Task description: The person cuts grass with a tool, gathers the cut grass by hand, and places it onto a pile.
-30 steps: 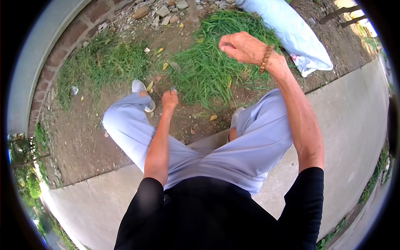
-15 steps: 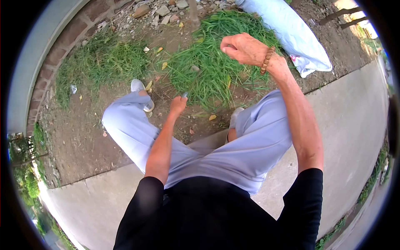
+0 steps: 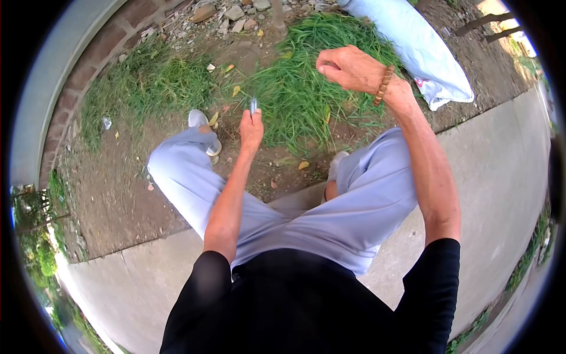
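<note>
My left hand (image 3: 252, 131) grips a small shiny metal tool (image 3: 253, 106), which points up and away from me at the left edge of a pile of long green grass (image 3: 306, 88). Too little of the tool shows to tell its kind. Over the pile's right part is my right hand (image 3: 348, 66), its fingers curled; whether anything is inside them is hidden. A brown bead bracelet (image 3: 383, 86) circles my right wrist.
A pale blue sack (image 3: 430, 56) lies right of the grass. Thinner grass (image 3: 147, 85) grows at the left, near a brick-edged wall (image 3: 76, 76). Stones (image 3: 204, 13) and a thin trunk lie beyond. Concrete paving (image 3: 483, 159) runs beneath me.
My left hand has moved forward, away from me, and the metal tool in it now points upward and shows more. My right hand has hardly moved.
</note>
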`<state>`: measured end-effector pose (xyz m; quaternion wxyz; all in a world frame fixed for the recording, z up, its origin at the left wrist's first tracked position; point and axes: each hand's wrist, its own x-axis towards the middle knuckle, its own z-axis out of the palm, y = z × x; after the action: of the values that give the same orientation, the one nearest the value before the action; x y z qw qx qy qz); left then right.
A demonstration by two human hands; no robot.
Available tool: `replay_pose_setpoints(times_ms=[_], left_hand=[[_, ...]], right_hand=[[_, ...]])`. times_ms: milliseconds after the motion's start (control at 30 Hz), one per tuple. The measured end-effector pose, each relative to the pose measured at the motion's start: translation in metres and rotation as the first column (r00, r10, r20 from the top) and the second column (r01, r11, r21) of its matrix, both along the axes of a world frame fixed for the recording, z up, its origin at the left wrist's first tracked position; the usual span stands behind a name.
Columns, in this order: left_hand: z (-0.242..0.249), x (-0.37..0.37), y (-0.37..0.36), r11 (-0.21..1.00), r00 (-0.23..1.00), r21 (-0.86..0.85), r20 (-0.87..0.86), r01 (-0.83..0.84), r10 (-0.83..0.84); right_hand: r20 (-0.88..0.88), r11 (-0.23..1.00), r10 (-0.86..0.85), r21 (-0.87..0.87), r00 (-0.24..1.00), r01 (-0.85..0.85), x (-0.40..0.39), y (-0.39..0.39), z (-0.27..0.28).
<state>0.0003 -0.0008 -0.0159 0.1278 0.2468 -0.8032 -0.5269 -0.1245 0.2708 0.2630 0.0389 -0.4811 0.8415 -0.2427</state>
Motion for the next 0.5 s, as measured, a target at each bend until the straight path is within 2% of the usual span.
replay_pose_setpoints(times_ms=[100, 133, 167, 200, 233, 300, 367, 433, 500], left_hand=[[-0.059, 0.013, 0.012, 0.982, 0.963, 0.039, 0.193, 0.185, -0.189], [-0.011, 0.028, 0.027, 0.952, 0.851, 0.273, 0.459, 0.139, -0.256], [-0.013, 0.032, 0.025, 0.951, 0.852, 0.274, 0.456, 0.141, -0.257], [-0.024, 0.036, 0.016, 0.961, 0.848, 0.03, 0.465, 0.273, -0.256], [-0.037, 0.039, 0.005, 0.897, 0.845, -0.216, 0.473, 0.386, -0.25], [-0.045, 0.03, -0.013, 0.89, 0.86, -0.235, 0.438, 0.392, -0.263], [-0.027, 0.027, -0.016, 0.927, 0.928, -0.3, 0.356, 0.226, -0.111], [-0.013, 0.025, -0.018, 0.957, 0.939, -0.238, 0.334, 0.168, -0.082], [-0.002, 0.016, -0.016, 0.94, 0.979, -0.341, 0.185, -0.014, 0.082]], right_hand=[[-0.047, 1.0, 0.005, 0.008, 0.999, -0.005, -0.001, -0.001, -0.002], [-0.011, 1.0, -0.015, 0.017, 1.0, 0.015, 0.001, -0.001, 0.0], [0.024, 0.999, -0.036, 0.027, 0.999, 0.035, 0.002, -0.001, 0.002], [0.022, 0.999, -0.037, 0.028, 0.999, 0.036, 0.002, -0.001, 0.002], [0.024, 0.999, -0.038, 0.028, 0.999, 0.037, 0.002, -0.001, 0.0], [0.023, 0.999, -0.043, 0.021, 0.999, 0.043, 0.0, 0.0, 0.001], [0.029, 0.999, -0.033, 0.027, 0.999, 0.033, -0.001, 0.0, 0.0], [0.031, 1.0, -0.025, 0.0, 0.999, 0.025, 0.001, 0.0, 0.0], [0.033, 0.999, -0.021, -0.026, 0.999, 0.022, 0.003, 0.001, 0.001]])
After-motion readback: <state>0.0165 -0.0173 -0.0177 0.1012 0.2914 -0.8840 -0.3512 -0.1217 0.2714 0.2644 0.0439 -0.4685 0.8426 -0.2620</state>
